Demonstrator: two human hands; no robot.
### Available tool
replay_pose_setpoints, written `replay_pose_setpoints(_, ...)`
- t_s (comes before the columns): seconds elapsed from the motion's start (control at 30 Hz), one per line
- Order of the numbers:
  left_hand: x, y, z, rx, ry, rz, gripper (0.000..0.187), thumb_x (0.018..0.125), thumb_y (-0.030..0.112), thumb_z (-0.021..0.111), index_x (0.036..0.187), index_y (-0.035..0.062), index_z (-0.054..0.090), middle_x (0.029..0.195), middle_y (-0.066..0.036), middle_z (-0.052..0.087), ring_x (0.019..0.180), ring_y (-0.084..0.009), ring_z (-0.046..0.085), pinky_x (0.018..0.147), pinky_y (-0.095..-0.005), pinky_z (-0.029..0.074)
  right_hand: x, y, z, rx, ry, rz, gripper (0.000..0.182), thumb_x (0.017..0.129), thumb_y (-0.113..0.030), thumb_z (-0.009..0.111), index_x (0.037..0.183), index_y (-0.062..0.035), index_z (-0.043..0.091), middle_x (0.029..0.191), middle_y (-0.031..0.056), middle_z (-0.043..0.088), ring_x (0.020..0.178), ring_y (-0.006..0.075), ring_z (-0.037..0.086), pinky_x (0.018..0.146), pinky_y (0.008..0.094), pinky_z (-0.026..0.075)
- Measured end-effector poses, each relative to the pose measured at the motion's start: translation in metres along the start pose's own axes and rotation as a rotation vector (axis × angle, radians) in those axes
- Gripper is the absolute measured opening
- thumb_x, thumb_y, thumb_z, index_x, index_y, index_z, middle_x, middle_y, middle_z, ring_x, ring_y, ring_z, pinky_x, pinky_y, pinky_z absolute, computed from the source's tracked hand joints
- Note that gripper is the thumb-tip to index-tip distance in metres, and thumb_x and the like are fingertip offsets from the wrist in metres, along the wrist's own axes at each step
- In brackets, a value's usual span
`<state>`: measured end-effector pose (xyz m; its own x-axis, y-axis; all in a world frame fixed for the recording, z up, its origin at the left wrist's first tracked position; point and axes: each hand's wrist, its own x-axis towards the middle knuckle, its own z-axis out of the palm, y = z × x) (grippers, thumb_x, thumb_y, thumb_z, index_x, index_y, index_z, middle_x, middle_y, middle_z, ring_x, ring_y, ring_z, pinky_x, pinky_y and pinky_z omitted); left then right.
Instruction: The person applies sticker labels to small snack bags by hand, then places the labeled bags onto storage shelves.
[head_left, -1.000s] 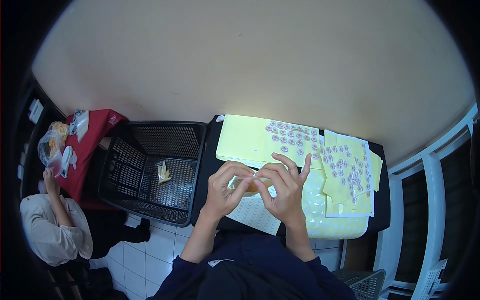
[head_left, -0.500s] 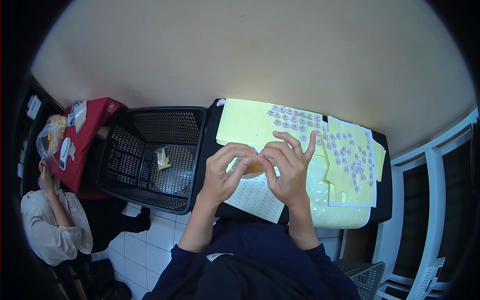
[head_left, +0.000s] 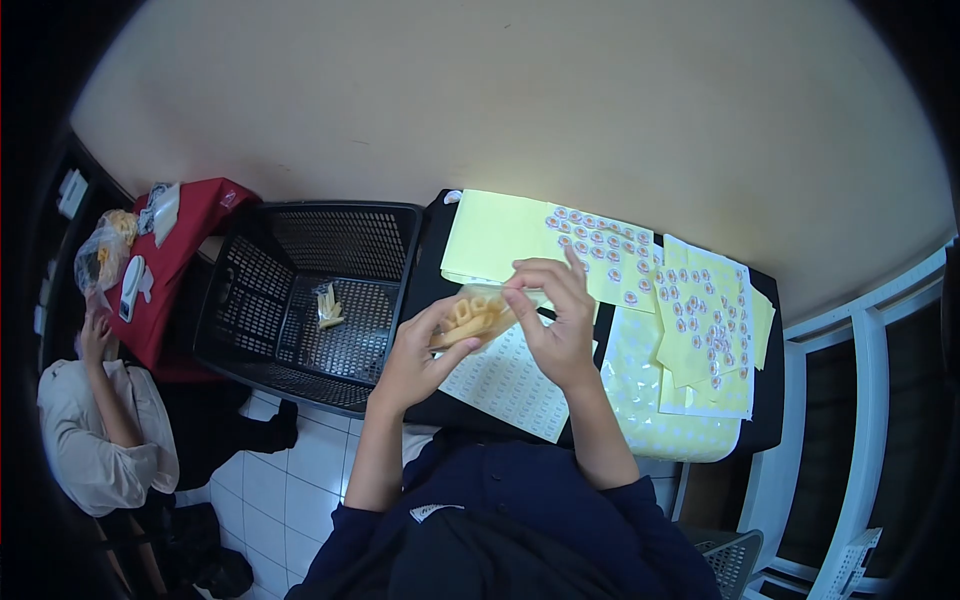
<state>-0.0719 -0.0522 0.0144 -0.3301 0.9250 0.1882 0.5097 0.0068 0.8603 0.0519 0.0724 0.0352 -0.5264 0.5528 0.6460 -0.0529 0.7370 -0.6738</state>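
My left hand (head_left: 410, 362) is closed around a clear plastic bag of pale yellow snack pieces (head_left: 470, 320), some of them ring-shaped. At the bag's right end, my right hand (head_left: 558, 335) pinches the plastic between thumb and index finger. The bag is held tilted above the table, over a white sheet printed with rows of small labels (head_left: 510, 385). Behind my hands lie yellow sheets (head_left: 500, 230), one part bearing round orange-and-white stickers (head_left: 597, 242).
A black plastic basket (head_left: 235, 345) stands left, holding one small snack packet (head_left: 328, 310). More stickered sheets (head_left: 708, 385) lie at the right. Beyond the basket, another person (head_left: 100, 435) is by a red-covered table (head_left: 190, 255) with a white device (head_left: 131, 285) and a snack bag (head_left: 95, 262).
The bag has tipped and shifted left, so its snack pieces now show. My left hand has moved lower left around it; my right hand has turned, its raised fingers drawing in.
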Motion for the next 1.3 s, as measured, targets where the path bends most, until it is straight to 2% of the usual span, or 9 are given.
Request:
replay_pose_setpoints(0.07, -0.013, -0.022, 0.000, -0.055, -0.040, -0.086, 0.045, 0.077, 0.018, 0.058, 0.115, -0.0012, 0.042, 0.099, -0.013, 0.055, 0.087, -0.0191, 0.056, 0.075, -0.0261, 0.043, -0.002, 0.007, 0.007, -0.031, -0.098, -0.021, 0.009, 0.075, -0.013, 0.059, 0.082, -0.0065, 0.058, 0.085, 0.0064, 0.058, 0.090, 0.0219, 0.053, 0.097, 0.0438, 0.021)
replay_pose_setpoints(0.13, -0.029, -0.049, 0.008, -0.512, 0.215, -0.165, 0.038, 0.084, 0.021, 0.048, 0.114, -0.0027, 0.042, 0.099, -0.012, 0.055, 0.087, -0.0180, 0.056, 0.076, -0.0257, 0.043, -0.003, 0.015, 0.019, 0.177, -0.131, 0.144, 0.019, 0.076, -0.012, 0.057, 0.094, -0.0071, 0.056, 0.096, 0.0087, 0.056, 0.096, 0.0235, 0.050, 0.095, 0.0430, 0.025)
replay_pose_setpoints(0.17, -0.035, -0.058, 0.008, -0.585, 0.308, -0.232, 0.039, 0.090, 0.027, 0.035, 0.115, -0.0031, 0.040, 0.101, -0.013, 0.054, 0.091, -0.0172, 0.055, 0.079, -0.0261, 0.043, -0.008, 0.029, 0.025, 0.298, -0.226, 0.208, 0.031, 0.074, -0.013, 0.057, 0.105, -0.0081, 0.052, 0.105, 0.0088, 0.053, 0.102, 0.0252, 0.047, 0.095, 0.0435, 0.027)
replay_pose_setpoints(0.2, -0.044, -0.086, 0.005, -0.787, 0.232, -0.339, 0.049, 0.091, 0.037, 0.026, 0.120, -0.0013, 0.036, 0.106, -0.016, 0.051, 0.095, -0.0193, 0.053, 0.081, -0.0269, 0.043, -0.014, 0.042, 0.030, 0.303, -0.233, 0.206, 0.031, 0.074, -0.013, 0.057, 0.105, -0.0081, 0.052, 0.105, 0.0088, 0.053, 0.102, 0.0252, 0.047, 0.095, 0.0435, 0.027)
replay_pose_setpoints(0.3, -0.050, -0.090, 0.000, -1.078, 0.166, -0.427, 0.057, 0.090, 0.044, 0.015, 0.127, 0.0029, 0.026, 0.119, -0.020, 0.044, 0.107, -0.0245, 0.046, 0.087, -0.0333, 0.039, -0.036, 0.072, 0.046, -0.063, -0.759, -0.014, 0.045, 0.068, -0.017, 0.061, 0.111, -0.0097, 0.050, 0.117, 0.0063, 0.049, 0.117, 0.0262, 0.036, 0.099, 0.0462, 0.022)
replay_pose_setpoints(0.43, -0.048, -0.098, 0.004, -1.311, 0.134, -0.482, 0.053, 0.091, 0.041, 0.015, 0.128, 0.0064, 0.027, 0.125, -0.015, 0.038, 0.114, -0.0235, 0.040, 0.089, -0.0358, 0.037, -0.053, 0.087, 0.062, -0.088, -0.879, 0.003, 0.055, 0.062, -0.024, 0.066, 0.113, -0.0078, 0.049, 0.124, 0.0081, 0.043, 0.122, 0.0260, 0.030, 0.102, 0.0478, 0.016)
replay_pose_setpoints(0.67, -0.026, -0.099, 0.009, -1.170, 0.127, -0.460, 0.053, 0.090, 0.043, 0.016, 0.129, 0.0085, 0.027, 0.125, -0.015, 0.038, 0.116, -0.0235, 0.037, 0.094, -0.0372, 0.032, -0.064, 0.099, 0.063, 0.009, -0.819, 0.045, 0.054, 0.065, -0.026, 0.064, 0.113, -0.0065, 0.049, 0.121, 0.0085, 0.045, 0.121, 0.0240, 0.031, 0.102, 0.0450, 0.017)
replay_pose_setpoints(0.83, -0.020, -0.107, 0.007, -1.139, 0.129, -0.410, 0.053, 0.090, 0.043, 0.016, 0.128, 0.0076, 0.028, 0.124, -0.014, 0.040, 0.115, -0.0222, 0.038, 0.094, -0.0368, 0.030, -0.061, 0.083, 0.064, -0.161, -0.671, -0.150, 0.048, 0.069, -0.028, 0.060, 0.112, -0.0074, 0.050, 0.111, 0.0113, 0.050, 0.110, 0.0261, 0.042, 0.096, 0.0422, 0.026)
replay_pose_setpoints(1.3, -0.004, -0.112, 0.019, -1.170, 0.034, -0.468, 0.055, 0.089, 0.045, 0.017, 0.123, 0.0059, 0.037, 0.116, -0.008, 0.048, 0.105, -0.0153, 0.047, 0.077, -0.0279, 0.042, -0.067, 0.087, 0.068, -0.137, -0.572, -0.249, 0.033, 0.069, -0.021, 0.062, 0.098, -0.0068, 0.056, 0.098, 0.0080, 0.054, 0.095, 0.0230, 0.050, 0.083, 0.0345, 0.036)
